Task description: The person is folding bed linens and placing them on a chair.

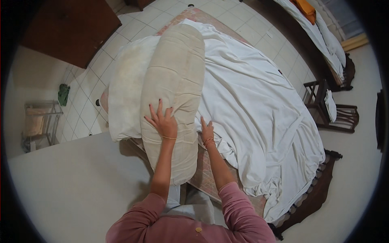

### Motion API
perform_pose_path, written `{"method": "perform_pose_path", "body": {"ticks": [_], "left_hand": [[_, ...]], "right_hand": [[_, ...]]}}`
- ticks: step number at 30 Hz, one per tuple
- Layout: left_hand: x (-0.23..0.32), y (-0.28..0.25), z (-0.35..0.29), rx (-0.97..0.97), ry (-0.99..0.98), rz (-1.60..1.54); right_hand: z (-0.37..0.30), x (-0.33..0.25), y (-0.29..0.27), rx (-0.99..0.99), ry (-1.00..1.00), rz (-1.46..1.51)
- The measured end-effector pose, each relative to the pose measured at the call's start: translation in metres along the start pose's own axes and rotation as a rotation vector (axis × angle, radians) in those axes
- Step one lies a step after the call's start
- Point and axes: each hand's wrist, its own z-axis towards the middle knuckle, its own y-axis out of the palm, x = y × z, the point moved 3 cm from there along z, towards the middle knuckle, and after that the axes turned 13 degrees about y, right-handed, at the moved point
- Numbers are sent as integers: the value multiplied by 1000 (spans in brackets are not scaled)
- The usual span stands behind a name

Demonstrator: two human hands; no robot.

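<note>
A long beige bolster pillow (pixel 176 67) lies across the bed in front of me, running away from my body. Spread fingers of my left hand (pixel 163 121) press flat on its top. My right hand (pixel 206 131) is beside the pillow's right side, at the edge of a rumpled white sheet (pixel 255 109); its fingers are stretched out, with nothing visibly gripped. Left of the bolster, partly covered by it, rests a cream pillow (pixel 127 85). Bare patterned mattress (pixel 208 172) shows under the sheet's near edge.
A dark carved bed end (pixel 314 194) stands at the lower right. Farther right are a dark wooden chair (pixel 328 107) and another bed (pixel 320 44). On the left are a brown wooden cabinet (pixel 73 30), a green cloth (pixel 63 94) and a metal rack (pixel 42 121).
</note>
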Motion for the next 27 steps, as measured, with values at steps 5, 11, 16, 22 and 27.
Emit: {"method": "perform_pose_path", "body": {"ticks": [5,11,16,22,27], "left_hand": [[-20,-9,-6,-5,-102,-127],[-30,-17,-8,276,-199,-266],[-27,-4,-9,276,-224,-270],[47,33,-8,-40,5,-31],[131,57,-30,-321,145,180]], "right_hand": [[-4,40,-43,231,-60,338],[-63,68,-192,402,-72,561],[-164,252,-309,618,525,562],[-176,265,-176,471,406,599],[-161,214,-149,504,386,349]]}}
